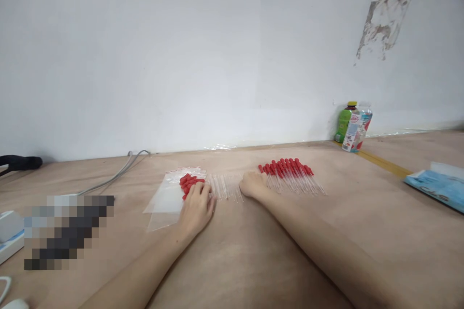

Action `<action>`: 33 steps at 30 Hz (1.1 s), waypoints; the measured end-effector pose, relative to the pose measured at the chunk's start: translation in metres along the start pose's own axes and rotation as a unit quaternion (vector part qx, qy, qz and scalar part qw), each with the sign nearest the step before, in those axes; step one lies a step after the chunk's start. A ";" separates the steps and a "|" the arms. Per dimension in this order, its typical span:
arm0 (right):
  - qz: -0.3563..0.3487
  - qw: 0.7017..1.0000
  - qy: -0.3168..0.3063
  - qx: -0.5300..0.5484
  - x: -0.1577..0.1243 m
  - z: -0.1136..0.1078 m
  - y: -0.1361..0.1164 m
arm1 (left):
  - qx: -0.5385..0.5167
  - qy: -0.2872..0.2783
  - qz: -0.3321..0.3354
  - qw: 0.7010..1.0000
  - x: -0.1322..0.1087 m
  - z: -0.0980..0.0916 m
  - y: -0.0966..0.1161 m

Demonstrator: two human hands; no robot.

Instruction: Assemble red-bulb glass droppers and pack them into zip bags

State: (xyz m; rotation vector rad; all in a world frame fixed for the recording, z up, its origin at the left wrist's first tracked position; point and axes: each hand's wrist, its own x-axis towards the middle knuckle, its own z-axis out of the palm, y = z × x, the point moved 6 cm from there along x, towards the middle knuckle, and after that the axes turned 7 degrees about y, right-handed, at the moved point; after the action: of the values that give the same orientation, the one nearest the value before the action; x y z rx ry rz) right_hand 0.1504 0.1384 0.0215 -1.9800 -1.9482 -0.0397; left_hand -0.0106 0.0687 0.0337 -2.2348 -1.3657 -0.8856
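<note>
Over a small heap of red rubber dropper bulbs lies my left hand, with fingers reaching forward and thumb apart from them. Part of the heap is hidden under it. Thin clear dropper tubes lie side by side between my two hands. My right hand rests at the right end of this row, fingers curled down among the tubes; whatever is between the fingertips is hidden. Just right of it sits a group of droppers, red bulbs fitted on clear tubes, bulbs toward the wall.
Clear plastic bags lie flat under and left of the bulbs. Cables and a pixelated patch are at left, near a white power strip. A green bottle and a clear labelled bottle stand by the wall. A blue packet lies at right.
</note>
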 end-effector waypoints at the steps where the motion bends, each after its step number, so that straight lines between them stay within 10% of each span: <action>1: -0.009 1.000 0.008 0.002 -0.004 -0.004 0.000 | 0.020 -0.007 -0.004 1.000 0.001 0.002 -0.006; 11: -0.184 0.969 0.137 0.087 -0.076 -0.033 0.047 | 0.095 -0.047 0.002 0.994 0.004 0.000 -0.005; 19: -0.264 0.947 0.121 0.137 -0.102 -0.043 0.049 | -0.210 -0.067 0.145 0.964 -0.016 -0.007 0.065; 33: -0.311 0.926 0.121 0.177 -0.114 -0.047 0.036 | -0.311 -0.092 -0.014 0.946 -0.011 0.006 0.058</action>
State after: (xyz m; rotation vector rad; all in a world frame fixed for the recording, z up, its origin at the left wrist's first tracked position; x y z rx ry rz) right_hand 0.1912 0.0164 0.0264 -1.0284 -2.1469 -0.0828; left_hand 0.0398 0.0388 0.0223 -2.8311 -1.3239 -1.2873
